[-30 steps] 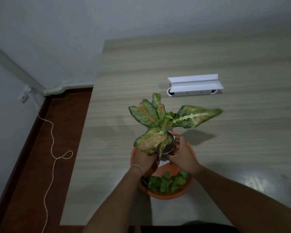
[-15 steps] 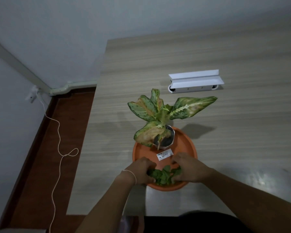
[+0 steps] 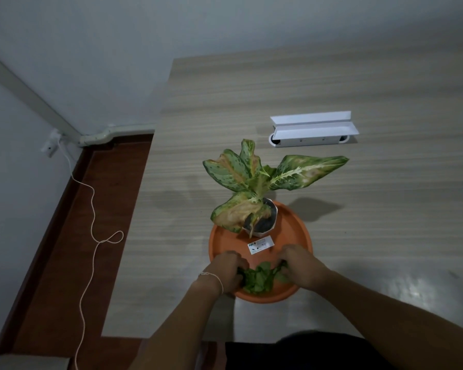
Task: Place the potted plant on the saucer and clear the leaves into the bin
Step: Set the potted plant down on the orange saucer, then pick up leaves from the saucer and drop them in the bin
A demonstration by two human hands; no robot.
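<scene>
Head cam showed the plant (image 3: 254,193) in its white pot sitting at the back of the orange saucer (image 3: 294,231) on the table (image 3: 358,209). Left hand (image 3: 226,271) and right hand (image 3: 300,265) were curled around the pile of leaves (image 3: 259,279) at the saucer's front edge, cupping it from both sides. White box (image 3: 313,129) sat well behind.

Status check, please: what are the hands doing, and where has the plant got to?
Left hand and right hand cupped round the loose leaves, grip unclear. Potted plant upright on the orange saucer. No bin in view.
</scene>
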